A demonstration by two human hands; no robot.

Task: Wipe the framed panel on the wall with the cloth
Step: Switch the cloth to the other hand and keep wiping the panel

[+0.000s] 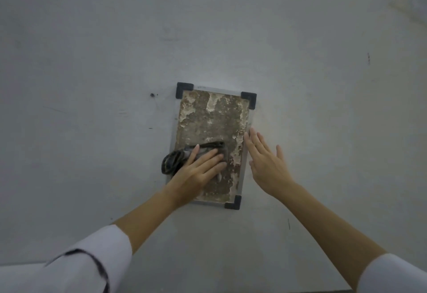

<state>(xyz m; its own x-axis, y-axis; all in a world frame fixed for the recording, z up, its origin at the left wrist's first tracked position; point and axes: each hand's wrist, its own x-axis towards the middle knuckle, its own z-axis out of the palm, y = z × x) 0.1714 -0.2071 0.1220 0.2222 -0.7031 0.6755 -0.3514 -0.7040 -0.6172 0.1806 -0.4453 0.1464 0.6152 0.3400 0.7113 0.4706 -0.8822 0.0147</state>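
The framed panel [212, 121] hangs on the grey wall: a brown, flaking surface in a thin metal frame with black corner caps. A dark grey cloth [175, 160] is bunched on the panel's lower left, spilling over the left frame edge. My left hand [201, 168] lies flat on the cloth, fingers spread, pressing it against the panel. My right hand [265, 161] is flat and open beside the panel's right edge, fingertips touching the frame about halfway up. The lower left corner of the frame is hidden behind my left wrist.
The grey wall [92, 84] surrounds the panel, with a small dark mark [153, 95] left of the top corner. A floor or ledge edge [231, 276] runs along the bottom. White sleeves cover both forearms near the frame's lower corners.
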